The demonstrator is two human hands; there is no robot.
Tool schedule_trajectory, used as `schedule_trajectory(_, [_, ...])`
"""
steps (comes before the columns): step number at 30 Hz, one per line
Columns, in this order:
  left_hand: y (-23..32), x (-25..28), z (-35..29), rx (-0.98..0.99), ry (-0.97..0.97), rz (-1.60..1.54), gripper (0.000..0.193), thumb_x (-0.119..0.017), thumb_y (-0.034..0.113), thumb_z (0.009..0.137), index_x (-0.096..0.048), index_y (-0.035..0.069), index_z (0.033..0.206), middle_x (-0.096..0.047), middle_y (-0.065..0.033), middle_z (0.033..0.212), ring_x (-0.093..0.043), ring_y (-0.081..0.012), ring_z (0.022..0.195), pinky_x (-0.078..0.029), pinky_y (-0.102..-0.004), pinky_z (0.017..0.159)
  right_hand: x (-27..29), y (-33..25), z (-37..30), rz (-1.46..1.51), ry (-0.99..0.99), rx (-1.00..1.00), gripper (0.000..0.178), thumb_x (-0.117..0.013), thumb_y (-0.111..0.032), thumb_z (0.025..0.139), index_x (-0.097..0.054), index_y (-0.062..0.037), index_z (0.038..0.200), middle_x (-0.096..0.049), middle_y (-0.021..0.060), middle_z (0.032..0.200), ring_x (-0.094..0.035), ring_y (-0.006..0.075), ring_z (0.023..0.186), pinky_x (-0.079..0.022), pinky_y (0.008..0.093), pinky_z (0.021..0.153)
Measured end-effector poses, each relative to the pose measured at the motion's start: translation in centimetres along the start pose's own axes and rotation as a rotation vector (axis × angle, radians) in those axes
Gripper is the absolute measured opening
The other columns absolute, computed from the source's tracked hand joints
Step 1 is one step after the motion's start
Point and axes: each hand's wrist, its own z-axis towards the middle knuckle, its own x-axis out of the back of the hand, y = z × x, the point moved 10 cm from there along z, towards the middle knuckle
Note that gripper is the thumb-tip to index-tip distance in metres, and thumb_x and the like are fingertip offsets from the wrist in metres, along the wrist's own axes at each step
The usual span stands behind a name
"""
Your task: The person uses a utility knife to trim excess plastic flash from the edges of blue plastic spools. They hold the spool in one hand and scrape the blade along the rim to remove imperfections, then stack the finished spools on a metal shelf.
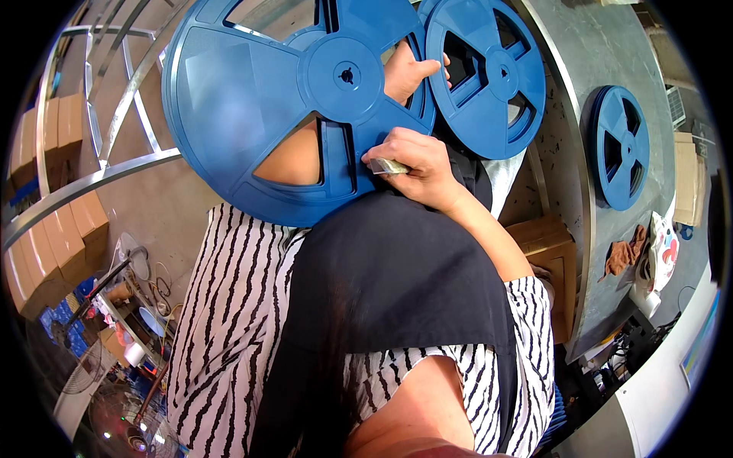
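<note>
A large blue plastic reel [346,107] stands tilted over my lap, with wide cut-out windows around its hub. Behind it passes my left forearm, visible through a lower window. My left hand [406,74] shows at the right-hand window, its fingers bent around the reel's rim; part of it is hidden. Against the reel's lower right rests my right hand [418,164], closed on a small flat pale strip [389,166] whose exact kind I cannot make out. A second blue reel [489,76] stands just right of the first, close to my left fingertips.
Another blue reel [622,147] lies on the grey table [565,23] at right, near a brown cloth [624,252] and a white bag [663,248]. Metal frame rails [137,164] and cardboard boxes [57,244] stand at left. A brown carton [546,237] sits under the table edge.
</note>
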Motion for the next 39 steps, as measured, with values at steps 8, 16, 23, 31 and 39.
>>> schedule_trajectory(8, [0.2, 0.2, -0.3, 0.007, 0.030, 0.009, 0.026, -0.053, 0.000, 0.086, -0.052, -0.001, 0.112, -0.062, -0.0125, 0.096, -0.067, -0.0239, 0.080, -0.060, -0.0383, 0.072, -0.4, 0.1, 0.1, 0.026, -0.006, -0.014, 0.028, -0.067, 0.005, 0.068, -0.069, -0.0068, 0.093, -0.055, 0.0051, 0.072, -0.057, 0.0198, 0.064, -0.045, 0.0296, 0.057])
schedule_trajectory(16, [-1.8, 0.9, -0.3, 0.149, -0.006, -0.052, 0.029, -0.056, 0.004, 0.088, -0.052, -0.004, 0.115, -0.062, -0.0129, 0.103, -0.064, -0.0228, 0.089, -0.057, -0.0416, 0.079, 0.1, 0.1, 0.4, 0.065, -0.043, -0.030, 0.020, -0.068, 0.003, 0.071, -0.068, -0.0057, 0.088, -0.061, 0.0062, 0.075, -0.060, 0.0213, 0.066, -0.046, 0.0294, 0.057])
schedule_trajectory(23, [0.0, 1.3, -2.2, 0.197, -0.039, -0.120, 0.027, -0.052, -0.001, 0.088, -0.047, -0.001, 0.115, -0.056, -0.0103, 0.105, -0.060, -0.0210, 0.091, -0.054, -0.0395, 0.083, 16.7, 8.9, -8.9, 0.132, 0.904, -0.524, 0.011, -0.065, -0.009, 0.086, -0.058, -0.0081, 0.094, -0.053, -0.0050, 0.080, -0.047, 0.0041, 0.068, -0.039, 0.0199, 0.063])
schedule_trajectory(31, [-0.9, 2.0, -3.0, 0.245, -0.081, -0.085, 0.029, -0.053, 0.000, 0.088, -0.047, -0.001, 0.116, -0.055, -0.0091, 0.107, -0.060, -0.0199, 0.092, -0.055, -0.0388, 0.084, 25.4, 17.2, -16.4, -0.068, 0.865, -1.027, 0.013, -0.070, -0.016, 0.082, -0.060, -0.0069, 0.083, -0.052, -0.0031, 0.065, -0.048, 0.0057, 0.056, -0.037, 0.0211, 0.050])
schedule_trajectory(39, [-0.4, 1.7, -3.1, 0.264, -0.062, -0.090, 0.030, -0.054, 0.000, 0.088, -0.045, -0.001, 0.117, -0.054, -0.0094, 0.108, -0.060, -0.0202, 0.092, -0.055, -0.0384, 0.083, 25.9, 17.3, -16.0, -0.206, 0.686, -1.096, 0.025, -0.074, -0.028, 0.076, -0.067, -0.0039, 0.082, -0.062, 0.0054, 0.068, -0.058, 0.0139, 0.061, -0.046, 0.0298, 0.060])
